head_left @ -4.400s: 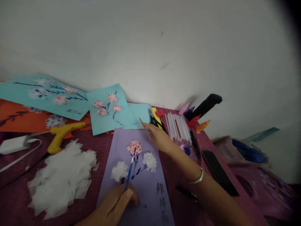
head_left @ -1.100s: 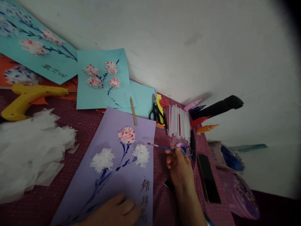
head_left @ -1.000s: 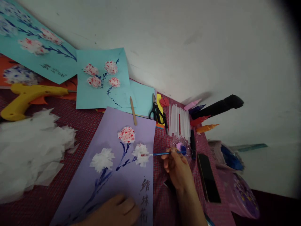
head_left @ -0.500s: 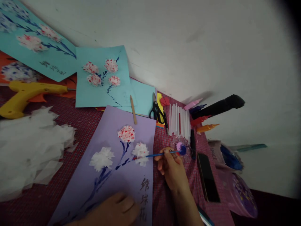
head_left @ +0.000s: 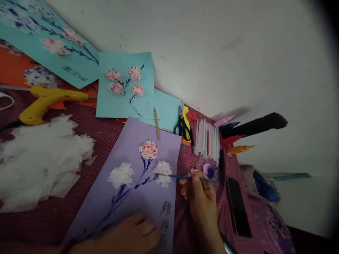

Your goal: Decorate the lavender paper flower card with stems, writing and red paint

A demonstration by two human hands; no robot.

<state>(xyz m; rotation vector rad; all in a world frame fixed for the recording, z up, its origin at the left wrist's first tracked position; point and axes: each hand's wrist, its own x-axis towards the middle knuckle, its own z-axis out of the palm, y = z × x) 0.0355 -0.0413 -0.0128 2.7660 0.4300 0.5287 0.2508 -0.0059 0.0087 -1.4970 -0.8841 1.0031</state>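
Note:
My right hand (head_left: 200, 194) is closed around a thin blue paintbrush (head_left: 177, 176), fingers pinching it near the middle. The brush's reddish tip points left and lies over the left edge of a white paper flower (head_left: 163, 169); I cannot tell whether it touches. Beneath is a sheet of purple paper (head_left: 92, 208) with painted dark blue stems and written characters. It also bears a red-dabbed flower (head_left: 148, 150) and another white flower (head_left: 121, 175). My left hand (head_left: 135, 233) rests on the sheet's lower part, fingers curled, with nothing visible in them.
A pile of white tissue pieces (head_left: 45, 158) and a yellow glue gun (head_left: 53, 100) are on the left. Finished flower pictures (head_left: 108, 106) lean at the back. Black scissors (head_left: 182, 127), white sticks (head_left: 206, 139), a paint palette (head_left: 208, 171) and a phone (head_left: 238, 208) are on the right.
The view has shifted, so things appear further right. The paintbrush in my right hand now tilts slightly down to the right, its tip closer to the right white flower. My left hand stays on the paper.

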